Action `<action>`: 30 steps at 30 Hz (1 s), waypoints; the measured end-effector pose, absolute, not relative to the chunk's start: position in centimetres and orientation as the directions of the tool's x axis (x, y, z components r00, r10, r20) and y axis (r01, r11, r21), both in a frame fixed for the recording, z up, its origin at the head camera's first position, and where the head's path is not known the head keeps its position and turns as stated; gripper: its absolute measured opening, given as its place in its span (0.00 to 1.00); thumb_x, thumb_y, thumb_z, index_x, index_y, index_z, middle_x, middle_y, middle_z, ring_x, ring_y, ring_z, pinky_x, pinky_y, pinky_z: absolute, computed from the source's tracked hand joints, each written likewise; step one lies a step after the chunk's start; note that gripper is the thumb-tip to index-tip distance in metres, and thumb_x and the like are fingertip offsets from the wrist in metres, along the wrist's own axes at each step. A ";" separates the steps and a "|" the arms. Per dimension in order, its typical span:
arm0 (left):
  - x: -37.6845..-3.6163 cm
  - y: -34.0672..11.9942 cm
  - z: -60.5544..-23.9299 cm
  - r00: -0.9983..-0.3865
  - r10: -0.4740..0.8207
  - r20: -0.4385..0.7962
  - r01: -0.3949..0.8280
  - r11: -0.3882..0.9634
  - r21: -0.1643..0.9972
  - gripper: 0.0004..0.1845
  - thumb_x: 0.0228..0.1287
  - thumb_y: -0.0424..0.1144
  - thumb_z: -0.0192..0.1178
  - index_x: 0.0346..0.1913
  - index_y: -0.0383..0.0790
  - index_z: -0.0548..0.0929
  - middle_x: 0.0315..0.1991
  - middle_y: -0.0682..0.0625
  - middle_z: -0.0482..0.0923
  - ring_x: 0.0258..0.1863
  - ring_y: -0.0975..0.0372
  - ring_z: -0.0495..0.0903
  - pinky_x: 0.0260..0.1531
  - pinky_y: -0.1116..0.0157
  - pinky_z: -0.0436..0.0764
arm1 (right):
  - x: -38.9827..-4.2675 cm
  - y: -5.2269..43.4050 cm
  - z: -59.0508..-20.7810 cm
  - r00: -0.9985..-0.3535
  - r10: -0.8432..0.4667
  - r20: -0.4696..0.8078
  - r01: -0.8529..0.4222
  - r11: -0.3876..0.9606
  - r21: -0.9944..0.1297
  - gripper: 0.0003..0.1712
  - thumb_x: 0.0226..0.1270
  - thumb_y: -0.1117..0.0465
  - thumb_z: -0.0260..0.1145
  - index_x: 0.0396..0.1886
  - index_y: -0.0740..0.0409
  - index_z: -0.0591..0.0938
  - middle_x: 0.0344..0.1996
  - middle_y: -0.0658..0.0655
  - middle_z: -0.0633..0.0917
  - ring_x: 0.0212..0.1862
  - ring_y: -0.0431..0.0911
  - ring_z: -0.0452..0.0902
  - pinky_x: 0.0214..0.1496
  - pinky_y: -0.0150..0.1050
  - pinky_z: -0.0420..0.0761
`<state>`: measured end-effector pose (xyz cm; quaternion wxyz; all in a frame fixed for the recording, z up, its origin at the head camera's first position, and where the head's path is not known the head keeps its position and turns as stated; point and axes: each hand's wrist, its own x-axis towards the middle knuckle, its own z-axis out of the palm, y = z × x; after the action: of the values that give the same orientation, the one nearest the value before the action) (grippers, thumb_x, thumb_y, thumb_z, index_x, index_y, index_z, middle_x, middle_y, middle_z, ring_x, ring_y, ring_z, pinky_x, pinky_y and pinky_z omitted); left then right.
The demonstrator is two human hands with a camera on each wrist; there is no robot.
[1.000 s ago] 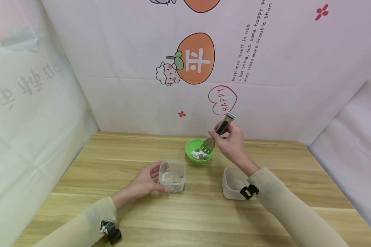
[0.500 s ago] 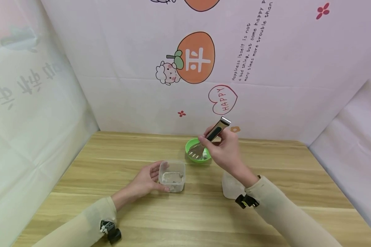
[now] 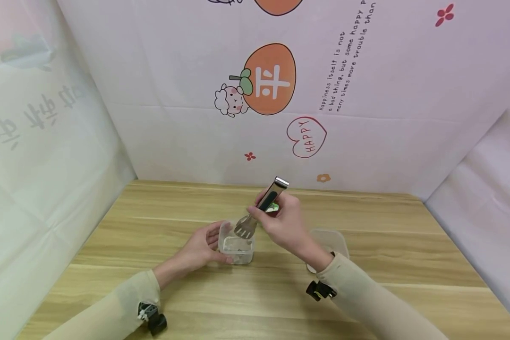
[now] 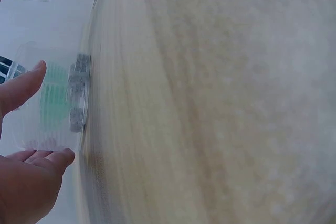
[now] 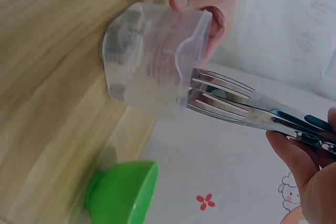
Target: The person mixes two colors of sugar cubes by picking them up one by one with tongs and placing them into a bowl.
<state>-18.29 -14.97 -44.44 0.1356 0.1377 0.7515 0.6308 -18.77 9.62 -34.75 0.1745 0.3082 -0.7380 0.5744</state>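
Note:
My left hand (image 3: 195, 250) holds a clear square plastic container (image 3: 241, 258) at its left side, thumb in front and fingers behind. Small grey cubes (image 4: 77, 90) lie on its bottom in the left wrist view. Metal tongs (image 3: 268, 199) with slotted ends are gripped in my right hand (image 3: 285, 224). Their tips are at the container's open top, close to its rim. Whether they pinch a cube is too unclear to tell. A green bowl (image 5: 119, 195) stands behind the container, mostly hidden by my right hand in the head view.
A second clear plastic container (image 3: 335, 240) stands to the right, partly covered by my right forearm. Everything rests on a wooden table (image 3: 221, 302). A printed white cloth (image 3: 174, 141) hangs behind the table's back edge, with more cloth at both sides.
My right hand has carried the tongs out of the green bowl, leftward and nearer, to the container's top. My left hand and its container have stayed put.

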 end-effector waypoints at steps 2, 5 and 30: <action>-18.3 -14.9 -44.4 -0.927 0.374 -0.034 0.032 0.170 0.985 0.55 0.49 0.25 0.81 0.79 0.27 0.61 0.77 0.32 0.64 0.75 0.40 0.66 0.75 0.51 0.68 | -18.7 9.2 -35.1 -0.762 -0.263 0.591 -0.638 0.150 -0.756 0.09 0.64 0.72 0.77 0.37 0.62 0.83 0.32 0.54 0.86 0.32 0.45 0.85 0.29 0.41 0.92; -18.2 -14.9 -44.3 -0.926 0.377 -0.032 0.036 0.171 0.985 0.55 0.49 0.25 0.81 0.79 0.27 0.61 0.77 0.32 0.64 0.75 0.40 0.66 0.74 0.51 0.69 | -18.5 8.7 -35.6 -0.782 -0.276 0.558 -0.610 0.160 -0.776 0.10 0.63 0.72 0.77 0.37 0.62 0.83 0.32 0.54 0.86 0.32 0.45 0.86 0.28 0.40 0.91; -18.2 -14.9 -44.5 -0.929 0.369 -0.036 0.034 0.182 0.983 0.54 0.50 0.26 0.82 0.79 0.28 0.61 0.77 0.32 0.64 0.75 0.41 0.66 0.73 0.53 0.71 | -18.6 7.3 -37.9 -0.844 -0.310 0.437 -0.523 0.297 -0.799 0.10 0.67 0.68 0.77 0.37 0.55 0.82 0.32 0.49 0.85 0.33 0.42 0.81 0.25 0.34 0.82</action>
<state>-18.25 -14.92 -44.46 0.1338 0.1332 0.7572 0.6253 -18.62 7.25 -37.85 0.0998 0.2604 -0.7992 0.5325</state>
